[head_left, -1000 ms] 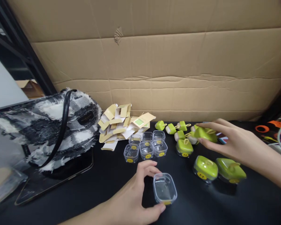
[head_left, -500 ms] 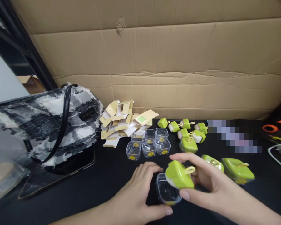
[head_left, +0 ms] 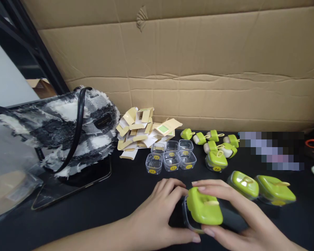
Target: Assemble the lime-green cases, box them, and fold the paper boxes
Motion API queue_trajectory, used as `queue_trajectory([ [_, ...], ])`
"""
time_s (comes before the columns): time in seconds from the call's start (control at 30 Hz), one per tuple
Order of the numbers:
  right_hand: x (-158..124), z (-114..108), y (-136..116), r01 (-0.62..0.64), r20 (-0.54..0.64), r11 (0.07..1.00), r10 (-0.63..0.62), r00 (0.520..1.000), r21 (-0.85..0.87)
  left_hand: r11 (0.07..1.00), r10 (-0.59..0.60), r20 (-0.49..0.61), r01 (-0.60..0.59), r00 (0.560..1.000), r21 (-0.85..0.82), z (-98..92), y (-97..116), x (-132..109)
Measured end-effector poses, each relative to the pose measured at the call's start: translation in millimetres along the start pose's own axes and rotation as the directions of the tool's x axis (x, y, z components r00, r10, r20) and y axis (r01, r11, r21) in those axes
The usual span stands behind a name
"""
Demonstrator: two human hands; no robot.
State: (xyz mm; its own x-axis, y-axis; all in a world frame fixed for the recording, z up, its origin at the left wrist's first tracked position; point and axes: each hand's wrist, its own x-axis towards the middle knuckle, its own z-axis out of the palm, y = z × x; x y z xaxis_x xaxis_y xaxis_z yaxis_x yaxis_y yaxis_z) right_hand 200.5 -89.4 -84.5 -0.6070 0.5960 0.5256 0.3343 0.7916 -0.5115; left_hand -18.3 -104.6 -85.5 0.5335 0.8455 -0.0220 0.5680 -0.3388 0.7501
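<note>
glossy green plastic lid [head_left: 204, 210], clear plastic cup [head_left: 186, 217], seemingly matt black table [head_left: 115, 205].

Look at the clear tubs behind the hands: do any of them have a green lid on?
No: the clear tubs all stand open, while the green lid sits on a separate tub between both hands.

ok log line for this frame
left hand: steadies clear tub | right hand: presses green lid onto tub | table
</note>
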Motion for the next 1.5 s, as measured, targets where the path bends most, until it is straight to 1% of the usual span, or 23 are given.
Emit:
queue_trajectory([
  [0.17, 1.2, 0.1, 1.0, 0.015, 0.025, 0.999, -0.016, 1.000, 0.035, 1.000, 0.016, 0.000, -0.016, 1.000, 0.014, 0.3, 0.9, -1.2],
  [0.27, 2.4, 1.3, 1.8, 0.022, 0.054, 0.998, -0.025, 0.998, 0.056, 1.000, 0.011, -0.016, -0.011, 1.000, 0.001, 0.9, -0.1, 0.1],
  [0.37, 4.3, 2.7, 3.3, 0.018, 0.059, 0.997, -0.023, 0.998, 0.078, 1.000, 0.002, -0.031, -0.003, 1.000, -0.013, 2.0, -1.0, 1.2],
  [0.5, 4.8, 3.2, 3.6, 0.016, 0.082, 0.996, -0.024, 0.996, 0.089, 1.000, 0.013, -0.053, -0.014, 0.999, -0.019, 3.4, -2.8, 1.3],
  [0.63, 3.2, 3.6, 1.2, -0.009, 0.027, 0.997, 0.007, 1.000, 0.082, 0.999, 0.039, -0.068, -0.040, 0.997, -0.023, 3.4, -4.5, 0.7],
  [0.73, 3.8, 3.9, -0.4, -0.040, 0.003, 0.993, 0.040, 0.999, 0.112, 0.999, 0.029, -0.068, -0.030, 0.997, -0.019, 2.2, -4.0, 0.7],
  [0.93, 6.4, 5.6, -2.3, -0.082, 0.015, 0.981, 0.081, 0.997, 0.174, 0.999, 0.039, -0.076, -0.040, 0.996, -0.013, 2.5, -4.1, 2.0],
  [1.17, 7.1, 8.0, -1.7, -0.102, 0.048, 0.976, 0.094, 0.994, 0.194, 0.999, 0.042, -0.079, -0.042, 0.996, -0.007, 2.5, -5.3, 3.4],
  [1.3, 7.8, 5.9, -2.0, -0.091, 0.066, 0.974, 0.078, 0.995, 0.206, 1.000, 0.027, -0.063, -0.027, 0.998, 0.005, 1.1, -4.3, 2.3],
  [1.5, 7.8, 1.8, -4.5, -0.045, 0.100, 0.987, 0.030, 0.995, 0.152, 0.999, 0.033, -0.064, -0.032, 0.997, 0.015, 1.6, -4.1, 1.6],
])
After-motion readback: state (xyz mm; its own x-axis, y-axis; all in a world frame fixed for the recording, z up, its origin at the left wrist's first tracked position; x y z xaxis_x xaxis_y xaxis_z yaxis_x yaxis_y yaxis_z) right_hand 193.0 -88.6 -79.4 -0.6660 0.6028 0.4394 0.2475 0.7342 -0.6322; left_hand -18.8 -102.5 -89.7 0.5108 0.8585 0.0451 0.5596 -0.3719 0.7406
